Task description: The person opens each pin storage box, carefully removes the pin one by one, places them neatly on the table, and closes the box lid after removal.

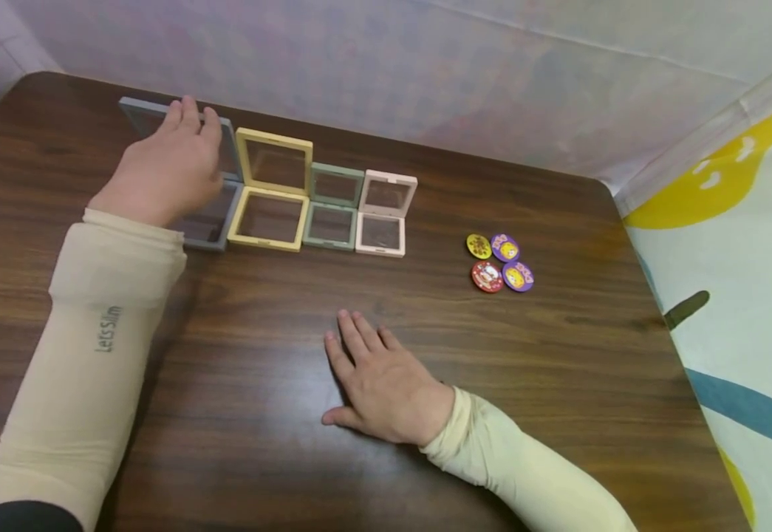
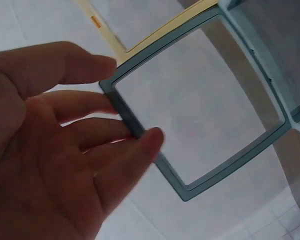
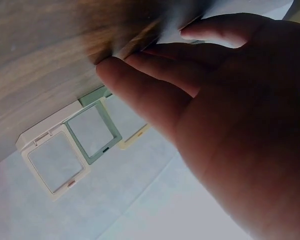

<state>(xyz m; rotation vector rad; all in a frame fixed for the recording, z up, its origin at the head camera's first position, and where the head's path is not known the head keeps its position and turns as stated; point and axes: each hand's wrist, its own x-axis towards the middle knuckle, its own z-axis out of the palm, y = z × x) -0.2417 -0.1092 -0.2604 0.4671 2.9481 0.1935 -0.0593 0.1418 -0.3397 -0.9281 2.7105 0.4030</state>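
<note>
My left hand [image 1: 171, 159] is at the raised lid of a blue-grey hinged display frame [image 1: 142, 107]. Its fingertips touch the lid's top edge, and in the left wrist view the thumb [image 2: 107, 67] lies near a corner of the blue-grey lid [image 2: 235, 157]. The hand hides much of this frame in the head view. To its right stand a yellow frame [image 1: 267, 244], a green frame [image 1: 329, 244] and a pale pink frame [image 1: 380, 252], all with lids raised. My right hand [image 1: 392, 388] rests palm down on the table, fingers extended, holding nothing.
Several round badges lie close together on the right: a yellow badge [image 1: 479, 246], a red badge [image 1: 487, 277], and two purple badges [image 1: 505, 248]. The brown wooden table [image 1: 259, 318] ends at a pale curtain [image 1: 359, 66] behind. A patterned cloth [image 1: 745, 310] hangs on the right.
</note>
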